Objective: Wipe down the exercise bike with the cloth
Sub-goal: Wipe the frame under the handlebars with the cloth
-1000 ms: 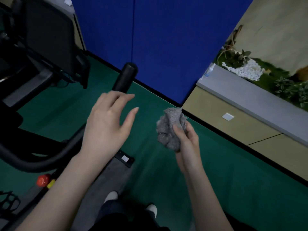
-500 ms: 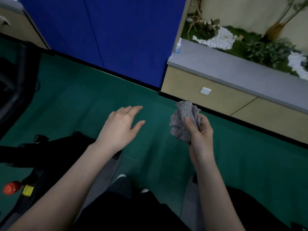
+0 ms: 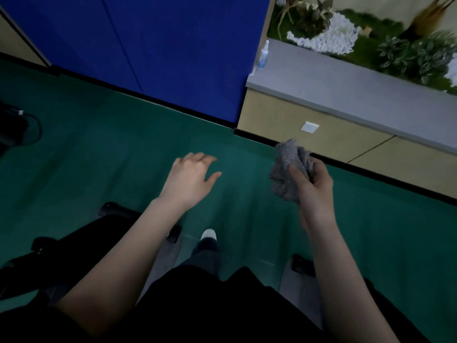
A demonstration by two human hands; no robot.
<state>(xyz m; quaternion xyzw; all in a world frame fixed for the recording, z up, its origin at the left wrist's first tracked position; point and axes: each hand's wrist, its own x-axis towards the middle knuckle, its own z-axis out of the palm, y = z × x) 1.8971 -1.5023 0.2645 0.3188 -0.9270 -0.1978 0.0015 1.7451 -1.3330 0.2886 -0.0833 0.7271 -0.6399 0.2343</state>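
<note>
The bike (image 3: 74, 241) is dark and hard to make out at lower left, cut off by the edge and partly hidden behind the left arm. Left hand (image 3: 190, 179) hangs over the floor (image 3: 123, 149), fingers loosely spread, touching nothing. Right hand (image 3: 314, 189) grips the crumpled grey cloth (image 3: 286, 169), well apart from the bike. The bottle (image 3: 263, 55) label is unreadable.

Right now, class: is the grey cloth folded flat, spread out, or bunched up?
Bunched up: the cloth is a crumpled wad gripped in the right hand.

grey cloth (image 3: 288, 173), green floor (image 3: 99, 149), blue wall (image 3: 173, 40)
</note>
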